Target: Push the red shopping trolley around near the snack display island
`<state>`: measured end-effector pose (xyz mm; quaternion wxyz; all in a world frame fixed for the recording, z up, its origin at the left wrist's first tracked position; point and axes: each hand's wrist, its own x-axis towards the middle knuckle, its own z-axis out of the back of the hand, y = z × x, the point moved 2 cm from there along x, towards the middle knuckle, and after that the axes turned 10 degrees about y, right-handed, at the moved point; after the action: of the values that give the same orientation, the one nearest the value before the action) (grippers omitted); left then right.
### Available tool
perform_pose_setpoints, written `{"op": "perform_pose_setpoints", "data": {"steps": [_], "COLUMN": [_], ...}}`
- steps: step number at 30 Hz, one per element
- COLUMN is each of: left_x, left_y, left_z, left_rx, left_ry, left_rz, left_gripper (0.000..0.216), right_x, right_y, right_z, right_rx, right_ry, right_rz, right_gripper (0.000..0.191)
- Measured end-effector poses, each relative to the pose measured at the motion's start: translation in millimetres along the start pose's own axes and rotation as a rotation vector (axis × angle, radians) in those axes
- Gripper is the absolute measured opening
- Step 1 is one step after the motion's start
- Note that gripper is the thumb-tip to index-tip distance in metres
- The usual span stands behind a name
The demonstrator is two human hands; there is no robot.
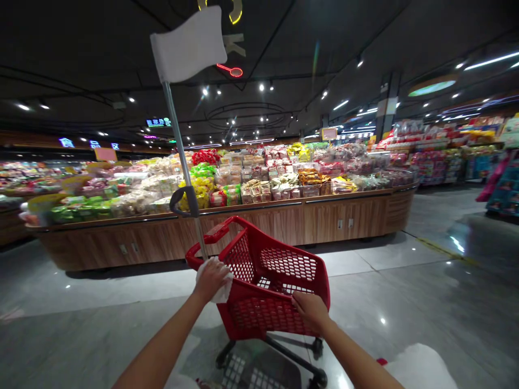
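Cloth (222, 294) is bunched under our left hand (213, 276), with our fingers curled over it at the left, near corner of the red cart (259, 319). We cannot tell how the cloth lies under the palm. Our right hand (311, 310) grips the near rim, farther to the right, and holds no cloth that we can see.

The cart stands right in front of us, with its handle (217, 232) at the far left end. To do this well, we think the cloth should be snug and flat under our fingers, so that it does not slip. Our right hand should hold firm, because the wheels (318, 378) could roll. We should also be gentle near the pole (172, 113), since a bump could make it wobble. It rises just past our left hand, with a dark loop (178, 201) partway up and a white flag (190, 46) on top.

Under the cart, the floor (405, 324) is gray, smooth and shiny. On the far side, a long wood stand (263, 227) is piled with bright packs (284, 186). More shelves (433, 165) stand far to the right. Above us, the ceiling (101, 32) is dark with little lights, and blue signs (158, 122) glow far to the left.
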<state>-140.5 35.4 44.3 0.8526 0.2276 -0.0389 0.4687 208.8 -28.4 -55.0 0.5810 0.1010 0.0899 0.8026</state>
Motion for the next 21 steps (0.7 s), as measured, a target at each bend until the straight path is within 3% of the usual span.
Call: {"op": "perform_pose_setpoints", "data": {"steps": [3,8,11,13,15,21], "left_x": [18,64,77,75,66,23], "left_y": [-58,-179,-212,-206,-182,-54], "left_z": [-12,-26,-25,-21,-18,-1], "left_rx": [-0.056,-0.197,-0.246,-0.25,-0.22,-0.057], "left_ry": [0.132,0.336,0.351,0.3,0.23,0.124], "left_rz": [0.052,-0.154,-0.17,-0.205,-0.209,-0.111], "left_gripper": [0.009,0.029,0.04,0.041,0.034,0.015], "right_x": [0,4,5,5,4,5], "right_y": [3,2,-2,-5,-6,-7], "right_z": [-3,-2,-1,1,3,4], "right_rx": [-0.008,0.019,0.049,0.052,0.044,0.053], "right_ry": [-0.005,-0.017,0.002,0.016,0.02,0.056], "right_rz": [-0.006,-0.013,0.01,0.007,0.009,0.038], "right_gripper": [0.033,0.029,0.023,0.024,0.029,0.031]}}
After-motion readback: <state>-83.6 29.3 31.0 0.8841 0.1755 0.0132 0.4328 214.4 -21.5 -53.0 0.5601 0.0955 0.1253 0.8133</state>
